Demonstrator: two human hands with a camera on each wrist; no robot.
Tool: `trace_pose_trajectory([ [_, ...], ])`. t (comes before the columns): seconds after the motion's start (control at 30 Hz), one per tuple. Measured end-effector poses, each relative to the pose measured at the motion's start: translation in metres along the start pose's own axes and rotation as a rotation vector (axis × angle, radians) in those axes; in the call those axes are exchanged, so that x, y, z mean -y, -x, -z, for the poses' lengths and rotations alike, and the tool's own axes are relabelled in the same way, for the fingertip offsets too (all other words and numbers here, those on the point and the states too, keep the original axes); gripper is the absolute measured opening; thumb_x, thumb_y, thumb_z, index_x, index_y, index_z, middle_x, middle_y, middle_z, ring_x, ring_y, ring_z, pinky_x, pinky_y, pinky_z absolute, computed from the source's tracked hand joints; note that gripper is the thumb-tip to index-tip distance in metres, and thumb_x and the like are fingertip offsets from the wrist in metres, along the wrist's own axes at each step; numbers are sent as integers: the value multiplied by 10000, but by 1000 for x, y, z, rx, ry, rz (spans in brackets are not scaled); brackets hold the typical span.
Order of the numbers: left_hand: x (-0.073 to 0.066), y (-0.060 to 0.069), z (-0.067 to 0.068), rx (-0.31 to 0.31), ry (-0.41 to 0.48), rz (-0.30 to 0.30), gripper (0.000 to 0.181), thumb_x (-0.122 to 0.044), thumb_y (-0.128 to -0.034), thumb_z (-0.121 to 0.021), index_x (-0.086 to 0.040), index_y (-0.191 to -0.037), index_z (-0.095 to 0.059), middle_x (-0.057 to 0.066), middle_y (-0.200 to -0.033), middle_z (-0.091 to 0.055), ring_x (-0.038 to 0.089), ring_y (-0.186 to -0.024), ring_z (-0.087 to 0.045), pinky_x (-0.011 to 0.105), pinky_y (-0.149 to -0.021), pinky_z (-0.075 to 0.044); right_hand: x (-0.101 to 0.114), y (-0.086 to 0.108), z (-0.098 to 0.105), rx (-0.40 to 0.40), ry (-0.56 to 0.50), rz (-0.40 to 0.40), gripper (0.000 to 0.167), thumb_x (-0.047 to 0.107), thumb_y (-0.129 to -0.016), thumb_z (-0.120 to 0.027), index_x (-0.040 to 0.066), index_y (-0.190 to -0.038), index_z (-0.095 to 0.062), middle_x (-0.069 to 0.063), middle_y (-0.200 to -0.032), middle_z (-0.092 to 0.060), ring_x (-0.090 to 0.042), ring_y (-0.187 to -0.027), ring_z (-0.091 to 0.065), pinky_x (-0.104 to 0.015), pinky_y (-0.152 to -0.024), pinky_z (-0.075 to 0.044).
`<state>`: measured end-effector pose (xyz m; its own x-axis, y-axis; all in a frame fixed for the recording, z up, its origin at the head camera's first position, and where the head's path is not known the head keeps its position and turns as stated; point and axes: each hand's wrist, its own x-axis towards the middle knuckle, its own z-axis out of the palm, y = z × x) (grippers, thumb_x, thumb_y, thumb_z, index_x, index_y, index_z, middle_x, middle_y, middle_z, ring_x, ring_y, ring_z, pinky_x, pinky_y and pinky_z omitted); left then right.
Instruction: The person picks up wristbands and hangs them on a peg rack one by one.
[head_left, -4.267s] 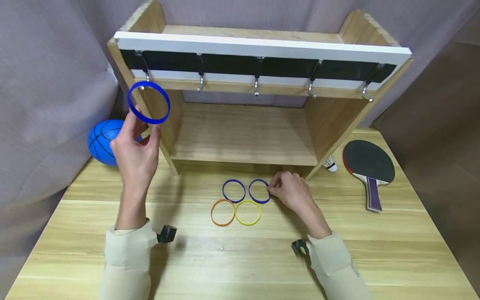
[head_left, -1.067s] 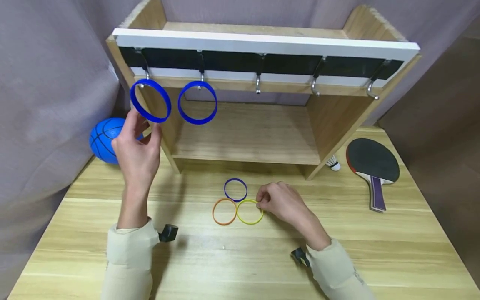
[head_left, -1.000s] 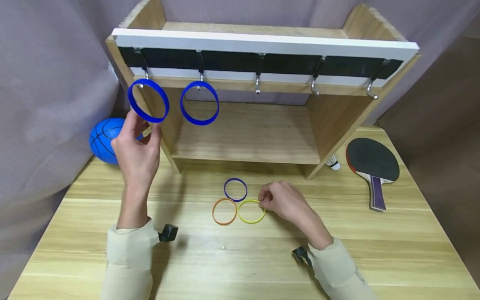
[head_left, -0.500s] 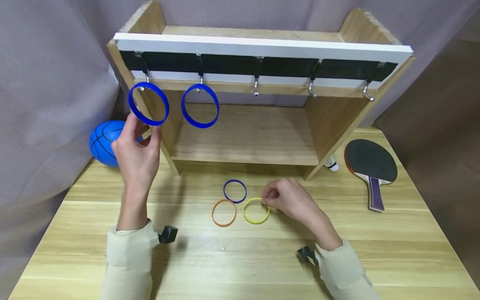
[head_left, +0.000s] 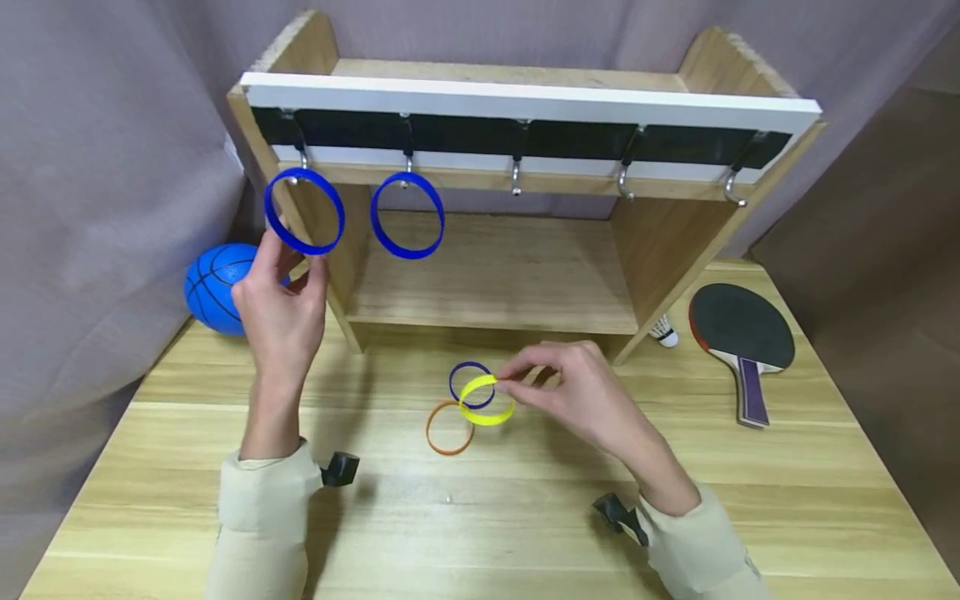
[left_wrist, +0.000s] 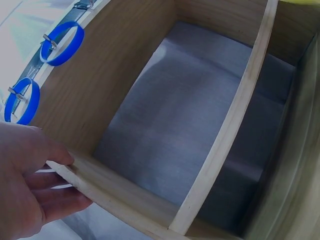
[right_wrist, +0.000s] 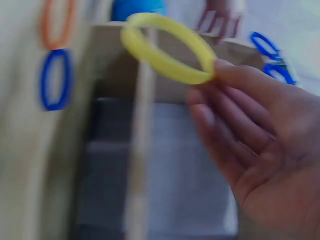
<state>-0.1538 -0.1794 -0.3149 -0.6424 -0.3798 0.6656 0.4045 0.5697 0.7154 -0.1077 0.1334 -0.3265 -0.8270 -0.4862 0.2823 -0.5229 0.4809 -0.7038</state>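
My right hand (head_left: 585, 392) pinches a yellow wristband (head_left: 487, 420) between thumb and fingertips, lifted and tilted above the table. Under it lie a blue wristband (head_left: 452, 385) and an orange wristband (head_left: 428, 430), flat on the wood. In the left wrist view my left hand (left_wrist: 25, 180) grips the front edge of the side panel (left_wrist: 115, 206) of a wooden shelf (head_left: 491, 271), thumb on one face and fingers on the other. Two blue wristbands hang from the shelf's leftmost hooks, the first (head_left: 304, 248) above the left hand and the second (head_left: 407, 254) beside it.
Three bare metal hooks, one in the middle (head_left: 516, 177), line the shelf's front rail to the right. A blue basketball (head_left: 213, 292) sits left of the shelf. At right lie a shuttlecock (head_left: 664, 333) and a table tennis paddle (head_left: 742, 325).
A second blue wristband left the table and hangs on the second hook. The right hand then slid the yellow wristband rightward and lifted it. The left hand keeps its grip on the panel.
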Motion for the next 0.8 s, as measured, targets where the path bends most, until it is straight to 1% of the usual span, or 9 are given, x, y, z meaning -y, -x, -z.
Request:
trace_pose_trajectory([
  [0.1,1,-1,0,-8,-10,-4,315,-42,-882,-669,-135,-1182,-699,0,-1026,-732,84,-933,-690,174,-711,-578,21,-15,17,-164,-254,31,131,89,-820,-799,116,-946,-775,15,-879,-734,-181,-695,-669,-276,-594,-586],
  [0.17,1,-1,1,-6,-21,-1,322,-46,-883,-671,-149,-1187,-699,-17,-1042,-729,75,-932,-688,173,-714,-578,34,-26,26,-309,-478,71,156,3,-814,-780,6,-968,-754,-119,-900,-730,-249,-662,-665,-310,-586,-597],
  [0.23,0,0,1,-4,-23,8,333,-47,-882,-674,-168,-1190,-700,-37,-1050,-727,59,-928,-686,173,-714,-578,44,-38,33,-458,-638,149,173,-73,-814,-749,-94,-982,-717,-228,-919,-706,-291,-666,-671,-343,-587,-606],
  [0.3,0,1,0,-1,-21,7,333,-52,-884,-678,-169,-1196,-698,-34,-1054,-726,60,-932,-685,171,-713,-577,50,-48,36,-577,-756,218,192,-115,-825,-713,-162,-1007,-675,-302,-951,-677,-307,-694,-681,-378,-628,-614],
  [0.33,0,1,0,-1,-14,6,332,-55,-886,-678,-166,-1198,-697,-28,-1051,-727,67,-935,-686,174,-715,-578,51,-52,36,-628,-791,240,200,-118,-830,-705,-177,-1017,-663,-320,-966,-668,-311,-717,-687,-383,-646,-616],
  [0.4,0,1,0,-4,-6,1,337,-59,-889,-677,-168,-1208,-694,-11,-1038,-730,79,-930,-689,172,-710,-578,52,-58,36,-708,-809,261,210,-105,-842,-699,-171,-1037,-661,-323,-990,-664,-315,-756,-694,-392,-689,-616],
  [0.53,0,1,-1,-5,-3,-8,341,-71,-894,-674,-169,-1221,-689,9,-1032,-731,94,-928,-693,174,-707,-579,47,-65,32,-815,-825,255,220,-88,-844,-704,-155,-1050,-667,-319,-1004,-663,-316,-786,-703,-399,-740,-611],
  [0.67,0,1,-1,0,1,-9,331,-52,-890,-673,-147,-1207,-689,3,-1055,-727,92,-939,-690,186,-716,-581,41,-68,30,-851,-861,206,226,-67,-843,-716,-146,-1050,-673,-294,-997,-675,-300,-778,-707,-393,-759,-608],
  [0.8,0,1,-1,0,2,-1,329,-56,-891,-677,-153,-1205,-690,-9,-1051,-727,87,-935,-689,183,-716,-580,36,-70,29,-848,-923,164,235,-64,-827,-734,-155,-1035,-671,-289,-988,-678,-298,-759,-704,-386,-749,-611],
])
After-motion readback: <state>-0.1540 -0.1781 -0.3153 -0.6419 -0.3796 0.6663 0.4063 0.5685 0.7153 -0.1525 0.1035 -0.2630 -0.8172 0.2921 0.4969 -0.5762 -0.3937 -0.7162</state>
